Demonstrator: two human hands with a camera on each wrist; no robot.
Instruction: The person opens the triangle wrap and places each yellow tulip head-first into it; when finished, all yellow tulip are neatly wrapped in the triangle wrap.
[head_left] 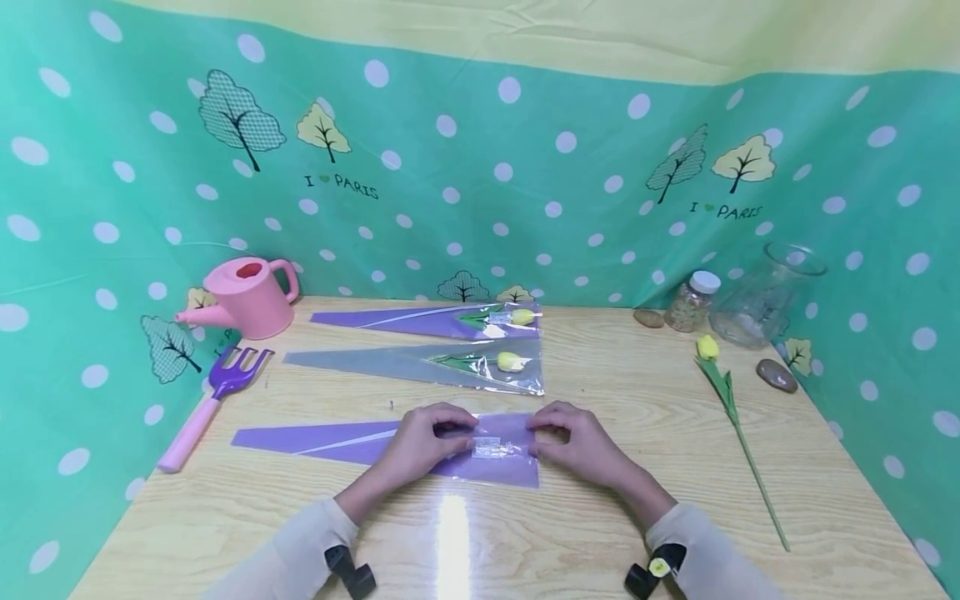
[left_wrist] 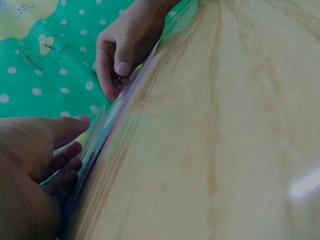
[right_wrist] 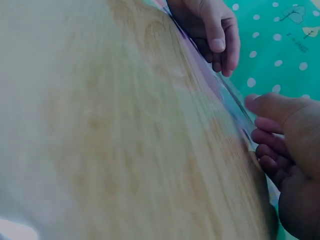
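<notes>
Left hand (head_left: 422,440): its grip is a soft pinch with curled fingers on the top of the purple sleeve (head_left: 360,442), near the wide end.
Right hand (head_left: 577,442): it pinches the wide end of the same sleeve, thumb and fingers closed on the edge.
Purple sleeve: it lies flat on the worktop (head_left: 525,542) near the front edge, in the middle. Its thin tip points to the left side. A small clear sticky strip (head_left: 495,448) sits between the two hands.
What is inside: no flower shows in this sleeve.
Done so far: two other sleeves lie behind it, toward the back edge. The grey sleeve (head_left: 420,364) and the back purple sleeve (head_left: 427,320) each hold a yellow flower.
Left to do: I think about half is done. One loose yellow tulip (head_left: 731,408) lies on the right side of the worktop, well apart from the hands. It has no sleeve yet.
Right back corner: a glass vase (head_left: 765,296), a small jar with a white lid (head_left: 692,302) and two brown stones (head_left: 776,376).
Left back corner: a pink watering can (head_left: 243,296).
Left edge: a purple toy fork with a pink handle (head_left: 213,400).
</notes>
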